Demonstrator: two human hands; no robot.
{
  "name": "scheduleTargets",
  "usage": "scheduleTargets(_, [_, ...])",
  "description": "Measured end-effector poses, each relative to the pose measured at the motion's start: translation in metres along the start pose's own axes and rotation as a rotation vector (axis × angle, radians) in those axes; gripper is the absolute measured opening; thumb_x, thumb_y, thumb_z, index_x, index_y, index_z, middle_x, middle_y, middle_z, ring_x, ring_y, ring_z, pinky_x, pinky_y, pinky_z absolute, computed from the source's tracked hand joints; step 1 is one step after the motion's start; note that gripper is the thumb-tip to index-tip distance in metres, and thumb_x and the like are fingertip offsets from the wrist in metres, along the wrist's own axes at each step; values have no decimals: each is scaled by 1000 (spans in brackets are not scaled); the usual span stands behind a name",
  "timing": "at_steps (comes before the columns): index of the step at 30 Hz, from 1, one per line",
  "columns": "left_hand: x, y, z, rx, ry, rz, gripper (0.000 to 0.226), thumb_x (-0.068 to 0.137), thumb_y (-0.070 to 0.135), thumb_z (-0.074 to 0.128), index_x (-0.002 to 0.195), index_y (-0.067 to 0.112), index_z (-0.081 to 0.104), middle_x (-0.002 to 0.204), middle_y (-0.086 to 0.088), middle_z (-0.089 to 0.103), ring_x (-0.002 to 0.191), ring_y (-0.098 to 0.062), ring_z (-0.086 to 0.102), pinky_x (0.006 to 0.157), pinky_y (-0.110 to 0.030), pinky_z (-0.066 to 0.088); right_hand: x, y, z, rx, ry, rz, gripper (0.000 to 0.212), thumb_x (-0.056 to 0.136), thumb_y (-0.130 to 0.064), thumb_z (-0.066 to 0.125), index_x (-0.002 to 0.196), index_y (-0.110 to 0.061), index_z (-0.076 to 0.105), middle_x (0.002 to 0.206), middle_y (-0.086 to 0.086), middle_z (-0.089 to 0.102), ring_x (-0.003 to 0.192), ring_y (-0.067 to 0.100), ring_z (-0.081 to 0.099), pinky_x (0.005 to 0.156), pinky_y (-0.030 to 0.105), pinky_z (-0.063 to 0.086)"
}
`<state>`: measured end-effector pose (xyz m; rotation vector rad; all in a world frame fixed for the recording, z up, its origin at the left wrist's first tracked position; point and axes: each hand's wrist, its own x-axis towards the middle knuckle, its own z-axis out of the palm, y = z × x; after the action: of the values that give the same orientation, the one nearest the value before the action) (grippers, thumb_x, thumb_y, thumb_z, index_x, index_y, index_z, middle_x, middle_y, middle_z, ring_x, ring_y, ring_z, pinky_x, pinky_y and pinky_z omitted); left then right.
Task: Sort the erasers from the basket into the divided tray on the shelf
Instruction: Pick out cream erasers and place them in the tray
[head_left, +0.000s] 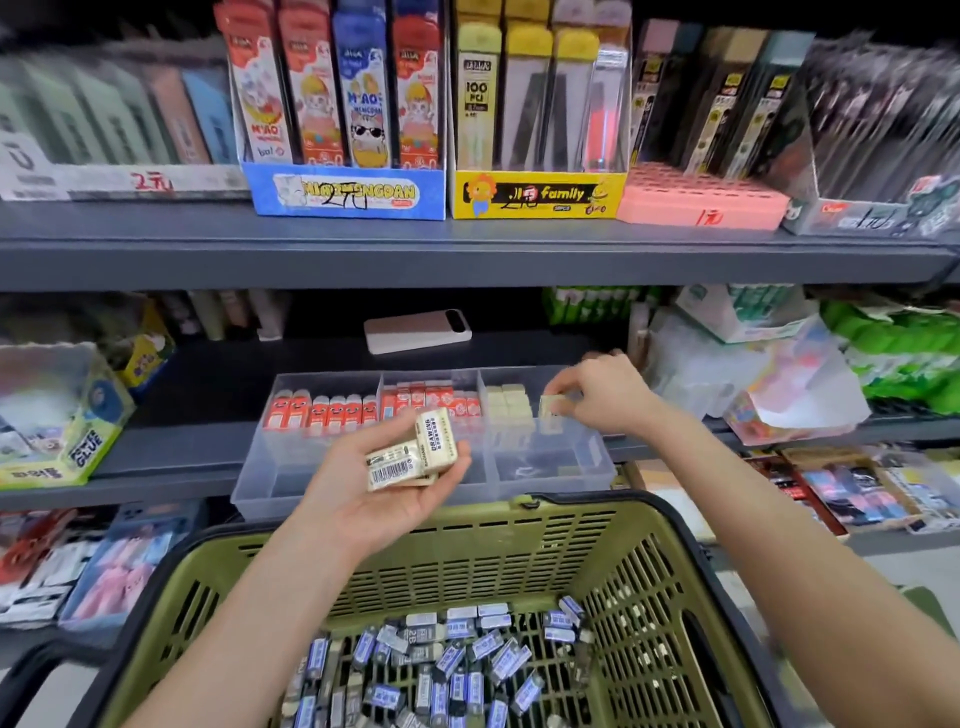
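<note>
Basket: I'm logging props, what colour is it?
The basket is olive green with a black rim, best seen in the head view.

Left hand (382, 496) cradles erasers (415, 457) palm-up; outstretched right hand (605, 395) pinches one eraser (550, 406).

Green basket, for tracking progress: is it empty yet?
Not empty: many blue-labelled erasers lie on the floor of the green basket.

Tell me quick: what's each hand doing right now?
Left hand: holding cream erasers in its palm.
Right hand: pinching one cream eraser at the tray.
</note>
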<state>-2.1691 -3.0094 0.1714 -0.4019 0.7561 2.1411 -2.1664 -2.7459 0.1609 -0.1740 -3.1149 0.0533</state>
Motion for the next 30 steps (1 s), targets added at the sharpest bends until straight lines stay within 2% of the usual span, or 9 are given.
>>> scheduleTargets(4, [10,-1,1,5,9,1,10,65,6,70,66,-4,72,75,-23,68,69,-39,68,49,-40,57,-3,0,8,80,-85,-62,29,95,-23,44,111,-31,67,115,-7,66,114,17,51,95,32,24])
scheduleTargets(8, [15,-4,6,47,-33,-2,16,67,8,67,54,-1,72,71,-20,69,66,-35,69,50,-39,57,-5,3,15,143,-137,-55,32,99,-26,38,117,-30,63,124,-9,61,120,14,45,102,32,19])
scheduleTargets(10, [16,-4,9,70,-47,-10,15,68,8,67,59,-3,72,73,-23,69,68,-37,69,50,-40,57,-9,2,13,124,-143,-53,32,100,-28,36,118,-28,63,124,-8,61,121,14,44,106,34,16])
scheduleTargets(13, [17,-5,12,110,-32,-7,19,67,7,67,81,-6,71,81,-25,69,72,-40,70,51,-41,57,-19,-11,5,109,129,-39,35,99,-34,37,103,-22,69,96,1,69,106,21,52,99,33,24])
scheduleTargets(15, [20,-6,14,136,-21,-8,29,66,7,68,93,-4,64,85,-26,68,73,-40,69,52,-42,57,-32,-29,-7,439,243,-70,41,96,-43,40,94,-15,71,82,3,69,91,22,57,90,33,37])
scheduleTargets(18, [21,-7,18,187,-71,-43,38,68,8,66,104,-1,61,95,-24,70,78,-36,71,56,-42,58,-52,-60,-24,746,122,-149,38,87,-50,53,110,-24,68,87,-16,67,88,3,51,77,18,40])
scheduleTargets(22, [24,-10,23,222,-102,-51,39,69,8,64,107,0,62,100,-23,70,84,-32,71,57,-44,58,-61,-74,-34,635,57,-178,32,85,-33,63,117,-27,63,85,-11,63,88,8,48,76,22,39])
scheduleTargets(26, [24,-14,27,159,-73,-46,32,72,9,63,101,-4,61,91,-25,70,75,-35,71,59,-50,58,-59,-66,-41,1008,-7,-97,19,78,-14,73,95,-12,66,86,1,67,80,11,55,75,27,43])
scheduleTargets(30, [25,-9,26,106,2,-49,23,85,10,56,99,-7,61,80,-23,66,61,-34,68,41,-29,53,-43,-34,-43,1197,196,105,23,77,-4,71,97,-12,64,92,17,68,78,19,61,75,30,49])
